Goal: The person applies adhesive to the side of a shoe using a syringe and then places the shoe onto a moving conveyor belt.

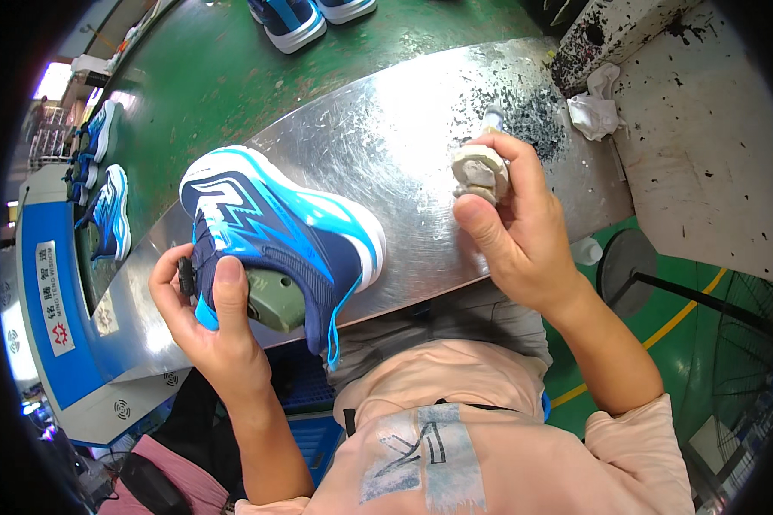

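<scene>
My left hand (210,313) grips a navy and bright blue sneaker (270,219) with a white sole, fingers and thumb closed on its collar and tongue. The shoe lies on its side, side panel upward and toe pointing away to the left. A green shoe last (276,299) fills its opening, and a blue heel loop hangs toward me. Over the metal plate (352,163), my right hand (524,227) pinches an off-white, roundish lump (479,172) between thumb and fingers. A gap separates the lump from the shoe. What the lump is made of, I cannot tell.
Black crumbs (532,124) litter the plate's far right, near a crumpled white cloth (594,103) and a stained panel (704,129). More sneakers stand on the green surface (404,34) at the far side and left (112,210). A blue and grey machine housing (56,300) borders the left.
</scene>
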`<action>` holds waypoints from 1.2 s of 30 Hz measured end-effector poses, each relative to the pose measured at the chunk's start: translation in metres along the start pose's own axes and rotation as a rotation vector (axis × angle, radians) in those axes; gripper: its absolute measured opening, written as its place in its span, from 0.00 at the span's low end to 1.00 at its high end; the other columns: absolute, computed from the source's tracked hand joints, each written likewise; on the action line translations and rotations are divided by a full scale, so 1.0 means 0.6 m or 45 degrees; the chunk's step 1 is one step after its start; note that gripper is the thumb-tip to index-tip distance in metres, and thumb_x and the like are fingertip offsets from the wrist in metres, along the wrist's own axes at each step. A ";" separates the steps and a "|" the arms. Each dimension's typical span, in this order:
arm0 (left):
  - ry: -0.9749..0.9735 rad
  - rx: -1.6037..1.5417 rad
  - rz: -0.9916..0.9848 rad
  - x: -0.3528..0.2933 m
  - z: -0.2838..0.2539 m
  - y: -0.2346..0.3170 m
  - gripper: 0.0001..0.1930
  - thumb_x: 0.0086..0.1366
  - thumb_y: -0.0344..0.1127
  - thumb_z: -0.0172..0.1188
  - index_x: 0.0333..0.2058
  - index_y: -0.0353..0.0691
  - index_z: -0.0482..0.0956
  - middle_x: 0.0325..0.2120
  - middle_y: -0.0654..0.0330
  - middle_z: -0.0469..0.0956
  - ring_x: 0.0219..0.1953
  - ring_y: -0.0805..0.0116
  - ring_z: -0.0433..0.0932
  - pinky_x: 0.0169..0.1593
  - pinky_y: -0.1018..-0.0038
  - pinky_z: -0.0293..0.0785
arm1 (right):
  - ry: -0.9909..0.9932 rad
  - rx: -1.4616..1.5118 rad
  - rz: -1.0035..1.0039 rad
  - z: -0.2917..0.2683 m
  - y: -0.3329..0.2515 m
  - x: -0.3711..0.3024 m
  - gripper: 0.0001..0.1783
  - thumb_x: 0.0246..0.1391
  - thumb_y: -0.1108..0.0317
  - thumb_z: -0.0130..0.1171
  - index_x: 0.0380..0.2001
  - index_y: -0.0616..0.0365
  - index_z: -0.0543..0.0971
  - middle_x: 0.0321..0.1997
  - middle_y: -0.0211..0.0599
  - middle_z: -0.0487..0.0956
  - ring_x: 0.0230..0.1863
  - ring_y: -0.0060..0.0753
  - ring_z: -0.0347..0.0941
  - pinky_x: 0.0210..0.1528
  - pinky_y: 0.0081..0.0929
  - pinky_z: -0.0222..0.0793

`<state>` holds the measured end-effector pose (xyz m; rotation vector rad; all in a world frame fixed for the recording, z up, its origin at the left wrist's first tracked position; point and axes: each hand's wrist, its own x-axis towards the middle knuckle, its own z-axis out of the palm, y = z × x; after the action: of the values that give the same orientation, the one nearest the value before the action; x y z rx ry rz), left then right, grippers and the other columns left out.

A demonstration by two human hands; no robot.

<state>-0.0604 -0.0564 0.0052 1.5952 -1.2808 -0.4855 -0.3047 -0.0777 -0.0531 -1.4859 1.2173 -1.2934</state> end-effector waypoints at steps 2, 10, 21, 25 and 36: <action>-0.015 -0.048 0.024 0.001 0.005 -0.010 0.16 0.63 0.37 0.58 0.46 0.38 0.68 0.36 0.63 0.69 0.37 0.77 0.69 0.43 0.82 0.66 | -0.059 -0.064 0.031 -0.014 -0.002 -0.012 0.27 0.55 0.56 0.60 0.51 0.58 0.64 0.29 0.35 0.74 0.24 0.24 0.70 0.27 0.20 0.67; -0.005 -0.089 -0.001 0.003 0.013 -0.001 0.18 0.64 0.40 0.56 0.47 0.36 0.66 0.37 0.61 0.69 0.38 0.76 0.69 0.45 0.80 0.65 | -0.174 -0.031 0.048 -0.028 -0.012 -0.061 0.29 0.51 0.56 0.64 0.51 0.57 0.67 0.28 0.30 0.74 0.20 0.21 0.62 0.24 0.18 0.61; 0.035 -0.186 -0.022 -0.028 -0.009 -0.026 0.19 0.64 0.40 0.52 0.49 0.35 0.63 0.38 0.58 0.70 0.40 0.74 0.69 0.48 0.78 0.63 | -0.019 0.798 0.526 -0.026 -0.060 -0.032 0.38 0.55 0.30 0.38 0.47 0.57 0.64 0.16 0.26 0.65 0.16 0.13 0.53 0.18 0.13 0.47; 0.037 -0.202 -0.007 -0.035 -0.017 -0.036 0.19 0.64 0.40 0.52 0.49 0.35 0.63 0.38 0.58 0.71 0.39 0.74 0.69 0.48 0.78 0.63 | 0.108 0.199 0.104 -0.042 -0.014 -0.025 0.21 0.60 0.57 0.51 0.49 0.61 0.68 0.31 0.25 0.72 0.27 0.10 0.58 0.28 0.11 0.56; 0.032 -0.123 0.042 -0.017 -0.004 -0.026 0.17 0.66 0.37 0.53 0.49 0.34 0.63 0.37 0.60 0.71 0.37 0.77 0.69 0.45 0.81 0.64 | -0.388 1.591 0.623 -0.026 -0.069 -0.045 0.33 0.59 0.33 0.29 0.46 0.51 0.63 0.11 0.22 0.58 0.11 0.16 0.45 0.13 0.18 0.43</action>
<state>-0.0543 -0.0471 -0.0100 1.4930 -1.2443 -0.4980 -0.3141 -0.0421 -0.0166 -0.3937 0.3248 -1.0590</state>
